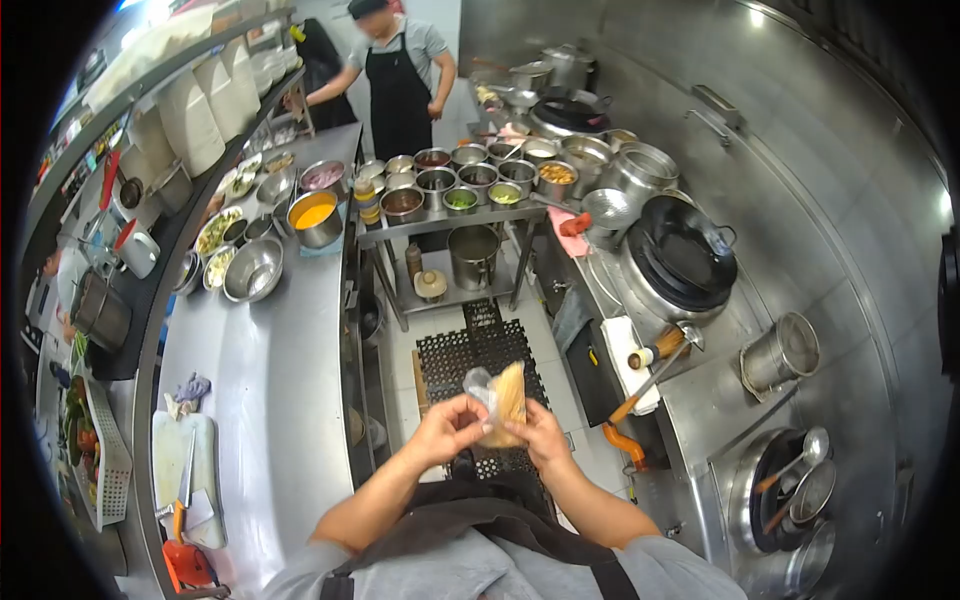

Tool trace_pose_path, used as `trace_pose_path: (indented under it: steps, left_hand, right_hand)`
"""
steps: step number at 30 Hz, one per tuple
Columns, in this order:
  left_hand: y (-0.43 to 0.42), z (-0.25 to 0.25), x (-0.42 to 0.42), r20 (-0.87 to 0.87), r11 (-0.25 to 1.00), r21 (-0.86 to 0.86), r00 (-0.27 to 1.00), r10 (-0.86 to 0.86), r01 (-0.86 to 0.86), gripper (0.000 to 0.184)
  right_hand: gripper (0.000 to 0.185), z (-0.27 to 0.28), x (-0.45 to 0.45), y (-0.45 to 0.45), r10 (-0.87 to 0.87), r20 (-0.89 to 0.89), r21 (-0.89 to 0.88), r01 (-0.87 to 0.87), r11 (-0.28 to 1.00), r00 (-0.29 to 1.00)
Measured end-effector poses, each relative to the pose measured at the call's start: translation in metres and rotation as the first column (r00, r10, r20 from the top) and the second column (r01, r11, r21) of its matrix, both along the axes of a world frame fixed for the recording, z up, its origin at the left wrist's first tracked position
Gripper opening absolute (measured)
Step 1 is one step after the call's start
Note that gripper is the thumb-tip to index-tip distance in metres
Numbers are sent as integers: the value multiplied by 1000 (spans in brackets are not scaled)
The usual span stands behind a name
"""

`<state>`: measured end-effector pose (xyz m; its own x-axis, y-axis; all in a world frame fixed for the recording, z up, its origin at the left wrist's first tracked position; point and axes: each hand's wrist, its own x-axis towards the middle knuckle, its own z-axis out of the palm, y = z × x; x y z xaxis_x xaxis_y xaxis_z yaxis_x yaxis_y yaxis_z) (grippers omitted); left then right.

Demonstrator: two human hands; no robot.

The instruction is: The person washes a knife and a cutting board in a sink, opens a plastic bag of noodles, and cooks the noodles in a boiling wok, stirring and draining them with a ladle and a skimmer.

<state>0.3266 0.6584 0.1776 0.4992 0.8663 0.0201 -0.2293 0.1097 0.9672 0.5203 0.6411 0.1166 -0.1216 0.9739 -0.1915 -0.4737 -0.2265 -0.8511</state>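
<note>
We find the pale yellow packet [511, 405] in front of the person's apron [450, 523], held clear of the work surfaces and seen above the black perforated floor mat [445, 352]. Its long axis runs close to upright in our view, leaning slightly right at the top; the narrower upper end points forward, away from the wearer, and the broader lower end faces back toward the body.

We note the left grip [452, 428] closed in a pinch, thumb against fingers, on the clear plastic [478, 384] at the packet's left side. The right grip [541, 436] is narrow, holding the packet by its lower right edge. We cannot tell what the packet contains.

On the left we record a steel surface [255, 390] bearing a white cutting board [203, 455], with a knife [188, 462] lying lengthwise on it, and farther on a steel bowl [253, 271] near a pot of orange liquid [315, 214]. To the right we observe a black wok [690, 245]. Beyond the containers, a co-worker in a black apron [400, 95] stands well apart.
</note>
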Motion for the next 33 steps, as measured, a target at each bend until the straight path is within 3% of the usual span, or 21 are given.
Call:
trace_pose_path:
  steps: [1, 5, 8, 9, 10, 11, 13, 15, 19, 23, 25, 27, 29, 33]
  left_hand:
    - [17, 6, -3, -1, 1000, 12, 1000, -9, 9, 10]
    - [71, 26, 9, 131, 999, 44, 991, -14, 9, 10]
    - [110, 10, 32, -70, 980, 180, 995, -78, 89, 10]
    - [120, 4, 39, -71, 979, 174, 993, -91, 102, 10]
    - [131, 0, 48, -224, 980, 105, 965, -140, 167, 10]
    - [145, -5, 59, -369, 974, 37, 909, -193, 222, 11]
    - [177, -11, 83, -356, 957, 137, 914, -194, 256, 13]
    - [208, -6, 107, -555, 902, 292, 824, -112, 319, 14]
    - [279, -4, 158, -574, 875, 360, 816, -66, 324, 16]
    - [352, 15, 196, -531, 796, 507, 847, -14, 331, 14]
    - [386, 11, 214, -494, 833, 490, 869, 21, 258, 14]
    - [407, 24, 230, -483, 914, 365, 875, 22, 179, 14]
    - [429, 11, 242, -334, 896, 436, 940, 67, 91, 14]
    - [480, -18, 241, -361, 944, 313, 932, 15, 106, 13]
  right_hand:
    - [56, 8, 0, 18, 28, 14, -10, -28, 1000, 999]
    - [46, 36, 3, 53, -160, -126, 104, 174, 979, 979]
    - [43, 33, 20, 73, -244, -198, 66, 261, 963, 949]
    - [41, 10, 32, 78, -249, -178, -92, 235, 968, 952]
    - [40, -6, 43, 82, -255, -161, -241, 212, 947, 953]
    - [40, -15, 53, 88, -274, -164, -233, 232, 944, 948]
    - [34, -30, 71, 102, -293, -54, -266, 269, 926, 955]
    - [32, -38, 94, 128, -357, -33, -251, 338, 907, 933]
    - [23, -41, 153, 196, -477, -52, -195, 459, 867, 878]
    - [29, -24, 203, 288, -543, -45, -90, 537, 838, 839]
    - [32, 16, 218, 326, -576, -57, -25, 575, 818, 816]
    - [32, 11, 237, 361, -617, 2, 0, 617, 787, 787]
    - [33, 14, 259, 398, -651, 60, 49, 649, 759, 756]
    - [32, 44, 299, 468, -758, 127, 176, 738, 651, 639]
